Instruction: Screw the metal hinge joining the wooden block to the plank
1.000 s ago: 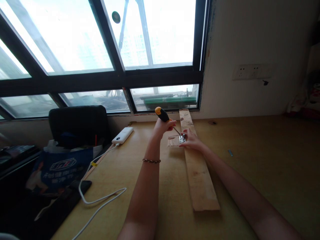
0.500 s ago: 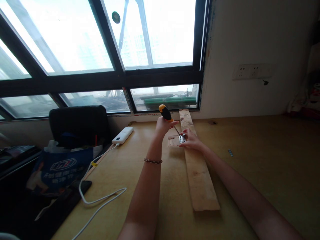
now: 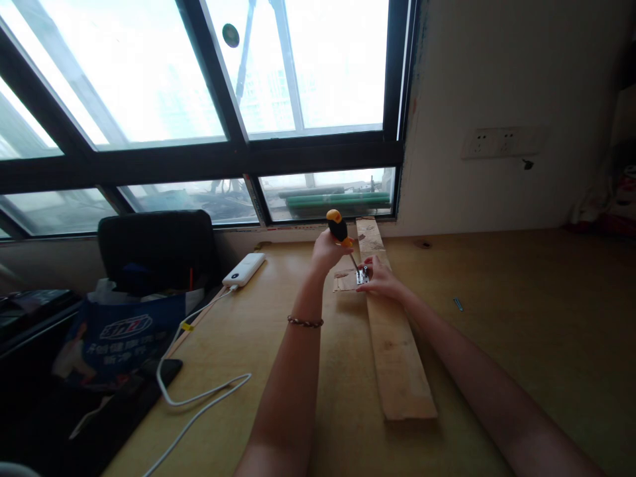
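Observation:
My left hand (image 3: 328, 252) is closed round a screwdriver (image 3: 338, 227) with a black and yellow handle. Its shaft slants down to a small shiny metal latch (image 3: 362, 275), where the tip meets the metal; the exact contact is too small to make out. From the other side, the fingers of my right hand (image 3: 381, 278) grip the latch's right edge and press it down. The latch lies across a long wooden board (image 3: 397, 361) and a short piece of wood (image 3: 342, 280) that juts out to the board's left.
A small metal piece (image 3: 458, 304) lies on the table (image 3: 497, 384) to the right. At the left edge rest a white power bank (image 3: 244, 269) and its cable (image 3: 209, 395). Beyond stand a black chair (image 3: 156, 245) and a blue bag (image 3: 124, 338). The window is behind.
The screwdriver handle has swung to the right and stands more upright, my left hand moving slightly with it. My right hand, the latch and the board have stayed in place.

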Tool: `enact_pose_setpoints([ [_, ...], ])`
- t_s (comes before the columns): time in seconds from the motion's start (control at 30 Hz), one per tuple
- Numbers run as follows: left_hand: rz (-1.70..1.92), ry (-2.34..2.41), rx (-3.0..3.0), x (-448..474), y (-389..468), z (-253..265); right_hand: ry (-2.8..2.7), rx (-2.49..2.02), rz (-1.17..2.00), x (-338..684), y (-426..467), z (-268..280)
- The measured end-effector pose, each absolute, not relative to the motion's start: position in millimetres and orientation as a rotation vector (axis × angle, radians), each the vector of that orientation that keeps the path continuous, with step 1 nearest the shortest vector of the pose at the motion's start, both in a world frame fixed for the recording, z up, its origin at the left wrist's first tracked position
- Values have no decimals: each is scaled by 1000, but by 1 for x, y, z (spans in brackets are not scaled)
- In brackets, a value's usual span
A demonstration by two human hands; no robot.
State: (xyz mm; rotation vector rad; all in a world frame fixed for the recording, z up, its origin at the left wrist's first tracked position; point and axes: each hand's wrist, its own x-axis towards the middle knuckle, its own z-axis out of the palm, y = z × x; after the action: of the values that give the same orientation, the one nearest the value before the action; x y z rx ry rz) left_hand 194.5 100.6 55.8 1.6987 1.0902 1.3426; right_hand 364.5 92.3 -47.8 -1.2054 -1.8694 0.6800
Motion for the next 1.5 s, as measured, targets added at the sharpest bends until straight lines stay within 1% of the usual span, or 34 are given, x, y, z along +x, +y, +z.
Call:
enact_pose_setpoints([
  [0.1, 1322, 1057, 1649, 198, 100, 56, -1870, -1205, 665, 365, 91, -47],
  [0.23, 1370, 1139, 1632, 204, 103, 53, -1869, -1214, 668, 365, 90, -46],
  [0.37, 1452, 1223, 1663, 206, 106, 49, -1872, -1207, 668, 365, 90, -46],
  [0.6, 1474, 1342, 1772, 201, 107, 48, -1875, -1211, 674, 365, 91, -46],
  [0.7, 1487, 1261, 1756, 200, 105, 48, -1874, -1215, 679, 366, 93, -48],
  [0.9, 1424, 915, 1573, 204, 103, 49, -1883, -1192, 661, 365, 94, -50],
  [1.0, 1374, 852, 1478, 208, 102, 51, -1874, -1190, 677, 365, 93, -49],
  [1.3, 1546, 1118, 1532, 213, 103, 53, -1860, -1168, 714, 364, 93, -49],
  [1.5, 1600, 1271, 1603, 206, 99, 55, -1876, -1194, 641, 365, 93, -49],
])
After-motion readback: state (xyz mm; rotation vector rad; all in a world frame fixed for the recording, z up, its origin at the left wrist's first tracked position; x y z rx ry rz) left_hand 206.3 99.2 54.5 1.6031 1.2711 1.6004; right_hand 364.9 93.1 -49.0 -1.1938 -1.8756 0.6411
